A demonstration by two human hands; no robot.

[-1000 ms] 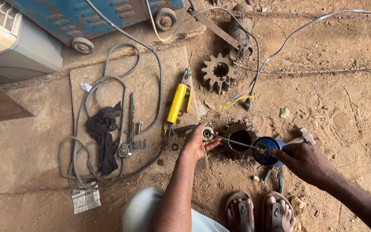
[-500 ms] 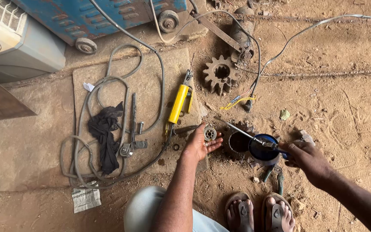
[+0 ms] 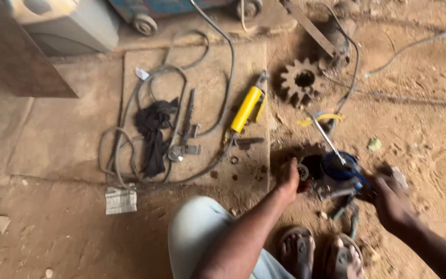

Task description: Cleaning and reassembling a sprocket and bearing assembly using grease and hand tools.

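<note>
The person squats over a dark, greasy patch of dirt floor, sandalled feet (image 3: 318, 253) planted near the bottom edge, and both hands work on a small dirty metal part (image 3: 318, 175) lying right of the concrete slab (image 3: 68, 150). The left hand (image 3: 288, 178) presses against the part's left side, next to a small round bearing-like ring (image 3: 302, 172) — probably to steady it; its fingers look curled together against the metal, though blur hides whether they actually grip. The right hand (image 3: 388, 199) sits to the right, fingers closed around something dark at the edge of a blue round cap (image 3: 340, 166); exactly what it clamps I cannot tell. A thin metal rod (image 3: 326, 137) slants up and away from the blue cap toward the far side.

The tools lie spread on the slab within arm's reach — a yellow-handled tool (image 3: 247, 108), a wrench-like tool (image 3: 184, 132), a black rag (image 3: 153, 132) and looping grey cable (image 3: 130, 134). A rusty toothed gear (image 3: 301, 80) rests farther off on the dirt, set aside from the part being handled. A wheeled machine (image 3: 145, 23) stands at the far edge.
</note>
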